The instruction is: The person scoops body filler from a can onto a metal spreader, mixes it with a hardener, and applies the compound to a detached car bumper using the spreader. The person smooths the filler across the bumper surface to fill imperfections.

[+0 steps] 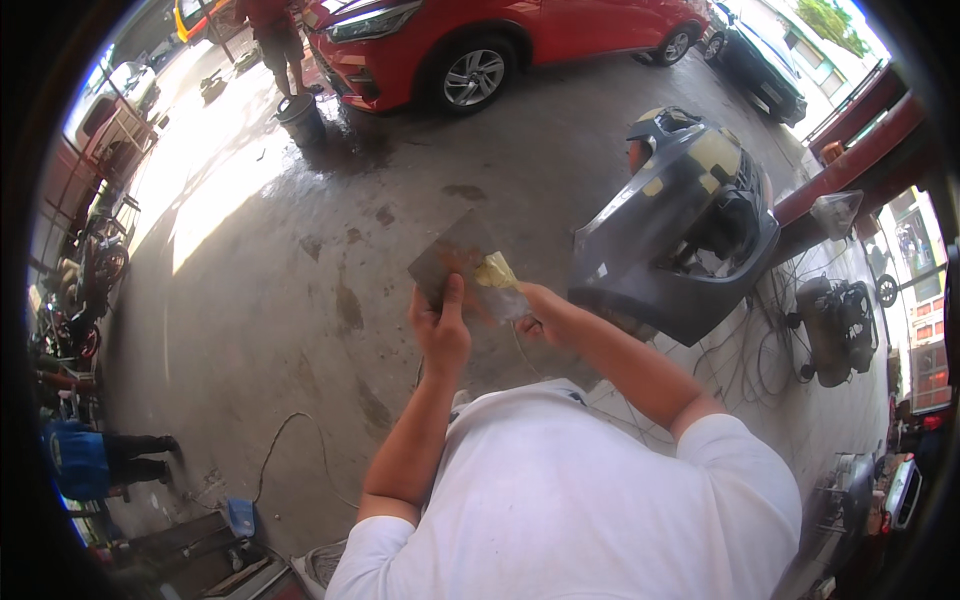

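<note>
My left hand [441, 328] grips a flat, grey-brown mixing board [440, 258] by its near edge, with the thumb lying on top. Orange-brown stains mark the board. A lump of pale yellow putty [496, 270] sits at its right side. My right hand [548, 314] is closed at the board's right edge, on what looks like a putty spreader [508, 303] with a greyish blade close to the putty; its grip is hidden by my fingers. Ahead to the right stands a dark grey car bumper [650, 230] with several yellowish patches.
A red car [420, 60] is parked ahead, with a bucket [300, 120] and a person [275, 45] near its front. Hoses and cables [755, 350] lie beside a compressor-like machine [838, 325] at right. Another person in blue [80, 460] is at far left. A dark car [755, 65] stands farther back.
</note>
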A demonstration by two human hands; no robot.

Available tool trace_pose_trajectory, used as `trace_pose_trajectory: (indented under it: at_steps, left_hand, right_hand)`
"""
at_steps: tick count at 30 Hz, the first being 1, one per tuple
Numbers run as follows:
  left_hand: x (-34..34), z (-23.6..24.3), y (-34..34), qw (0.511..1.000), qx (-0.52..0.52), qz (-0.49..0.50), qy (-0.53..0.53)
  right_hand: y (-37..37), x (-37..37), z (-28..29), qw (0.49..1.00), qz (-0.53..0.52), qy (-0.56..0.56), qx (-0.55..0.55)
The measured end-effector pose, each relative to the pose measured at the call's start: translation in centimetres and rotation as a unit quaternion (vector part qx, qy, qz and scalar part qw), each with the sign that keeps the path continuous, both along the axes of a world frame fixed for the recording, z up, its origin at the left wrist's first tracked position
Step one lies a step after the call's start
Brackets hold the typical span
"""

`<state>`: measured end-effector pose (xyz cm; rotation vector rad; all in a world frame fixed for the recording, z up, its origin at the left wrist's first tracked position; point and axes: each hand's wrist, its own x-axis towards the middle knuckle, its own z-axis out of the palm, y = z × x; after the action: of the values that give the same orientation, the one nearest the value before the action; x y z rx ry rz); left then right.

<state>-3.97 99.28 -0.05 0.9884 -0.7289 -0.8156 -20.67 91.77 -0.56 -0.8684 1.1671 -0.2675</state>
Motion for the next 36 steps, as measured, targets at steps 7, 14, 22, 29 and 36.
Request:
trace_pose_trajectory:
  at_steps: [7, 14, 22, 29, 36]
  left_hand:
    - [7.0, 2.0, 2.4, 0.926, 0.140, -0.169, 0.307]
    - [6.5, 3.9, 4.0, 0.932, 0.165, -0.192, 0.261]
    - [6.6, 1.7, 5.1, 0.967, 0.154, -0.169, 0.115]
    - [8.6, 2.1, 6.7, 0.953, 0.186, -0.185, 0.153]
    - [7.8, -3.0, 5.1, 0.860, 0.182, -0.199, 0.433]
  right_hand:
    - [-0.8, -2.1, -0.8, 0.924, 0.039, -0.262, -0.277]
    - [1.5, -0.3, 2.9, 0.906, 0.102, -0.370, -0.178]
    - [5.3, 1.2, 3.5, 0.818, 0.122, 0.108, -0.552]
    - [5.8, -0.4, 2.3, 0.928, 0.101, 0.011, -0.359]
    - [8.4, -2.3, -5.1, 0.871, -0.230, -0.433, 0.026]
